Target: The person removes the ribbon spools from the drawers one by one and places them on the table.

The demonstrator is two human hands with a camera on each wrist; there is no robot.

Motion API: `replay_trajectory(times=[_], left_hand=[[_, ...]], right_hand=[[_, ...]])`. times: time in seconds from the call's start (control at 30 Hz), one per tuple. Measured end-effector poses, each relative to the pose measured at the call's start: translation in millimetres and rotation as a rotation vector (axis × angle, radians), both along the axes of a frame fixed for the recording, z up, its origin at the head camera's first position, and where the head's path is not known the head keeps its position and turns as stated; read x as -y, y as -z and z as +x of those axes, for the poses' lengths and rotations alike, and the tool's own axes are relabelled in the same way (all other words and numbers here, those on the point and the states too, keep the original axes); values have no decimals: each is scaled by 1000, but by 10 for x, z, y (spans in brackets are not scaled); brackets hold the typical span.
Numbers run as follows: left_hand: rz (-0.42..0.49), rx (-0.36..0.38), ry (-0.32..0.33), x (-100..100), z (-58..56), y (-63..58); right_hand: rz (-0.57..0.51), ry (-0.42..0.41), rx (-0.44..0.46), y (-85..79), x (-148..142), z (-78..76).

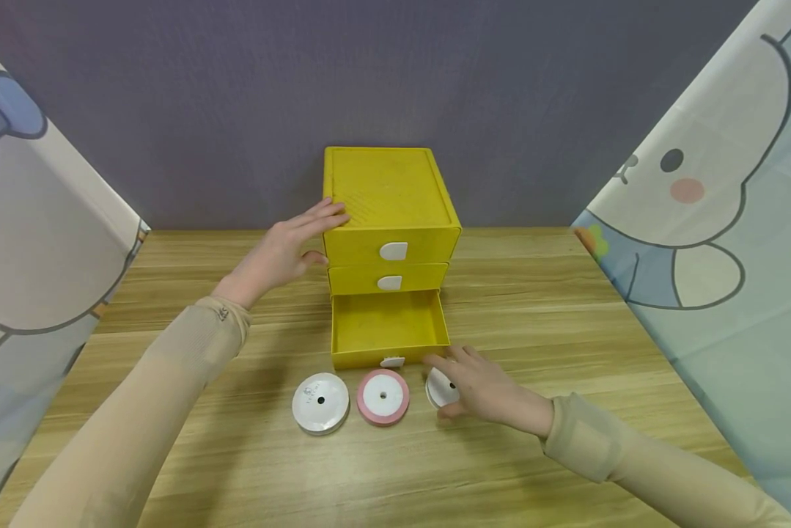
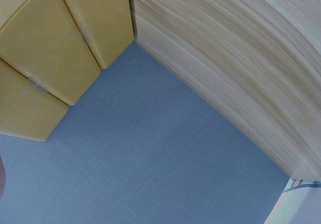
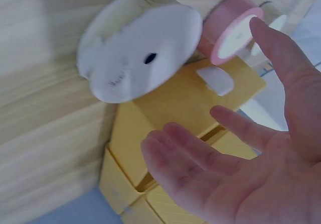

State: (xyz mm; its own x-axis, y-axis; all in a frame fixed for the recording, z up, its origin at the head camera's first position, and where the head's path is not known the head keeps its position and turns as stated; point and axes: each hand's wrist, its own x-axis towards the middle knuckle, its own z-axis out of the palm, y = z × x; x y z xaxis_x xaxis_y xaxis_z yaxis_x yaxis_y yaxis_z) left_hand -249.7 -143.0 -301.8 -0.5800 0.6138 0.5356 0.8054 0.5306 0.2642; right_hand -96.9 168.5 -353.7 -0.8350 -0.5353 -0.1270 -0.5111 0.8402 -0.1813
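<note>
A small yellow drawer cabinet (image 1: 390, 183) stands against the back wall, its bottom drawer (image 1: 387, 323) pulled out with nothing inside. My left hand (image 1: 279, 253) rests on the cabinet's upper left edge, fingers straight on top and thumb by the side. In front of the drawer lie three ribbon spools in a row: a white one (image 1: 320, 416) at left, a pink-rimmed one (image 1: 383, 409) in the middle, and another white one (image 1: 438, 390) at right. My right hand (image 1: 484, 385) hovers over the right spool, partly hiding it. In the right wrist view its fingers are spread, apart from the spool (image 3: 125, 68).
The wooden table (image 1: 527, 293) runs back to a grey-blue wall (image 1: 237, 110). Cartoon-printed cloth panels (image 1: 685, 169) slope along both sides. Two upper drawers with white tab handles (image 1: 394, 251) are closed above the pulled-out one.
</note>
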Motion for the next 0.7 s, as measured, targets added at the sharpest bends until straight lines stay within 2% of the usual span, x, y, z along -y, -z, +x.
replay_trajectory(times=[0.17, 0.33, 0.57, 0.7], left_hand=[[1, 4, 2, -1, 1, -7], [-6, 16, -4, -1, 3, -15], [-7, 12, -3, -1, 14, -16], [-8, 9, -7, -2, 19, -15]], right_hand=[[-30, -14, -41, -62, 85, 0], [-83, -58, -117, -55, 178, -25], [-175, -200, -259, 43, 301, -100], [-165, -238, -311, 99, 347, -133]])
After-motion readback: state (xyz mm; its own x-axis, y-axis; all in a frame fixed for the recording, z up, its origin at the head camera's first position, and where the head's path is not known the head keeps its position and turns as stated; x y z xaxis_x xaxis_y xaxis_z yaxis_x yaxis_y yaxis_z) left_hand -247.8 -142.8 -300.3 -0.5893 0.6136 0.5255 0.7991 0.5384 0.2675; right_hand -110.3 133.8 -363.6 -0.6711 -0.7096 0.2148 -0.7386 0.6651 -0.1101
